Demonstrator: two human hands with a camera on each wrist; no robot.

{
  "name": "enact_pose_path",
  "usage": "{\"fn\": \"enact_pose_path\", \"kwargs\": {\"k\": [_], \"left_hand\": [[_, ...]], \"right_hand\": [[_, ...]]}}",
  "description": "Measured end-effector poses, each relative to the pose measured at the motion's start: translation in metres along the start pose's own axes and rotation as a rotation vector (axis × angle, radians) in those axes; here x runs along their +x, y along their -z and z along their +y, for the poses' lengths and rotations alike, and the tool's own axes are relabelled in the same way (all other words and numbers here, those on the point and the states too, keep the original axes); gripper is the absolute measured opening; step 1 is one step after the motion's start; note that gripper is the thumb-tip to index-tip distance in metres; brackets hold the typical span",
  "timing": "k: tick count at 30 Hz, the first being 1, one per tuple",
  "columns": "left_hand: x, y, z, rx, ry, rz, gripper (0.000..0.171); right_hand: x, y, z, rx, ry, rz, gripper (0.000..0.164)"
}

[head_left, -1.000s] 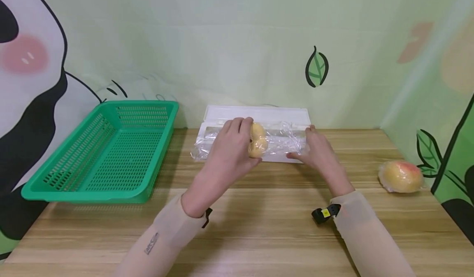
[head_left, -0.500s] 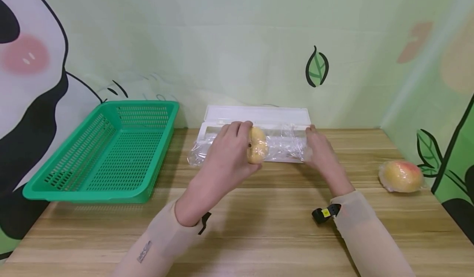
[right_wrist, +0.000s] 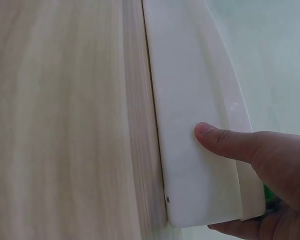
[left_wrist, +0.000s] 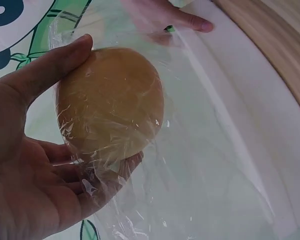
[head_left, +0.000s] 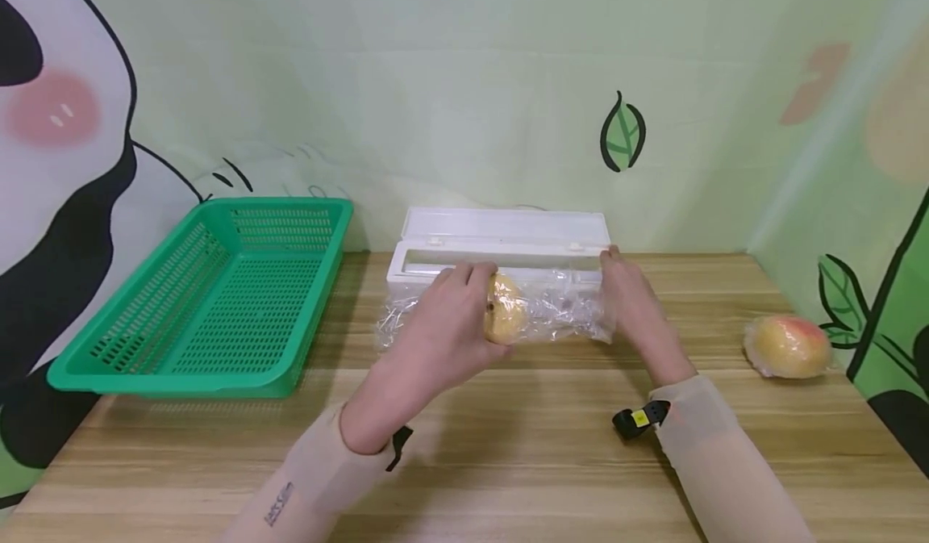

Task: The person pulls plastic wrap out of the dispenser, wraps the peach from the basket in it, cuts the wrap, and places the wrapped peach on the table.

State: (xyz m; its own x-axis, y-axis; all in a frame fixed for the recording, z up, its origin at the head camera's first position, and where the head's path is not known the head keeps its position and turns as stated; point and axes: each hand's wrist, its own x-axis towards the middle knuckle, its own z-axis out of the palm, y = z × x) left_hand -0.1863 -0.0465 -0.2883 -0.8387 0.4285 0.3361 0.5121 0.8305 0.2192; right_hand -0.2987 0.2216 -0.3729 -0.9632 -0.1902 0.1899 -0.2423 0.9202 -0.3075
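Observation:
My left hand grips a round yellow fruit with a dark dimple in its side. Clear cling film lies over the fruit and stretches back to a white cling film dispenser against the wall. In the left wrist view, thumb and fingers curl round the fruit through creased film. The dispenser's lid stands raised. My right hand holds the dispenser's right end; its thumb presses the white front face in the right wrist view.
A green perforated basket stands on the left of the wooden table. To the right lies a film-wrapped yellow fruit with a red blush. A printed wall cloth hangs right behind the dispenser.
My left hand has drawn the fruit and film toward me, away from the dispenser, uncovering more of its slot. My right hand stays at the dispenser's end, its thumb now against the front.

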Motion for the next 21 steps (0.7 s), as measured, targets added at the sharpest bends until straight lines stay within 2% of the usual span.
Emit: {"fn": "enact_pose_path", "kwargs": {"k": [3, 7, 11, 17, 21], "left_hand": [[0.001, -0.007, -0.002, -0.014, 0.014, -0.065, 0.092], [0.003, -0.018, -0.008, -0.081, 0.051, -0.141, 0.100], [0.005, -0.030, -0.016, -0.148, 0.075, -0.193, 0.103], [0.012, -0.048, -0.028, -0.196, 0.059, -0.235, 0.090], [0.016, -0.056, -0.032, -0.213, 0.073, -0.258, 0.081]], "right_hand": [[0.000, -0.001, -0.002, 0.045, -0.057, -0.046, 0.081], [0.001, -0.002, -0.002, 0.055, -0.068, -0.067, 0.095], [0.001, -0.002, -0.002, 0.036, -0.060, -0.079, 0.098], [0.000, 0.001, -0.001, 0.045, -0.076, -0.104, 0.108], [0.001, 0.009, 0.002, 0.072, -0.056, -0.163, 0.103]]}}
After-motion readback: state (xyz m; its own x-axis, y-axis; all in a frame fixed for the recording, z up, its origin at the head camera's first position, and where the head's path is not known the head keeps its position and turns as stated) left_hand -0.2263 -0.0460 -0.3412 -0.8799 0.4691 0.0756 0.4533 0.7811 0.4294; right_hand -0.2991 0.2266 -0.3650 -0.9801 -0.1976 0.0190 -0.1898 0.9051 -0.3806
